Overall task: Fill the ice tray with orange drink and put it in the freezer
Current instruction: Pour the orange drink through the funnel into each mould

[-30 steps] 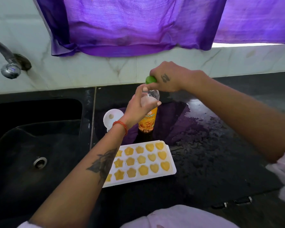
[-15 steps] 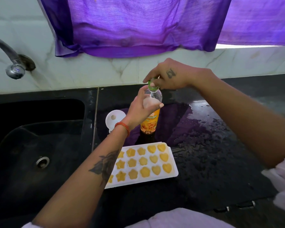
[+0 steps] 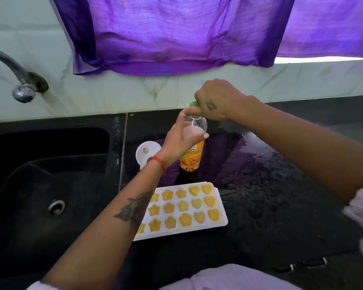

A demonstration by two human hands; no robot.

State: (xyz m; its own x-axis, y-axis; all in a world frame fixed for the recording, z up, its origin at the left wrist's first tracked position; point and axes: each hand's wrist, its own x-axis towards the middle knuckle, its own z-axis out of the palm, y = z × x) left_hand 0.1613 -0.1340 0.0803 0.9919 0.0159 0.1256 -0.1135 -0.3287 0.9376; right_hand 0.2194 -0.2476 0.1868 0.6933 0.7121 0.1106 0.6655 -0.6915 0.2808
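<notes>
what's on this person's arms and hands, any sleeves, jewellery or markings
Both arms are bare up to short pale sleeves. The left hand has a red-orange thread band at its wrist, and a large dark tattoo runs along that forearm. The right hand carries a small dark tattoo on its back. No rings show.

One ice tray (image 3: 222,208) with three rows of moulded cells, all visible ones filled orange; the left end is hidden by an arm. One bottle (image 3: 192,155) with one green cap (image 3: 194,104). One white lid (image 3: 148,151). One tap (image 3: 19,80). One sink (image 3: 29,174) with one drain (image 3: 56,206). Two hands: left hand (image 3: 182,139), right hand (image 3: 216,99).
</notes>
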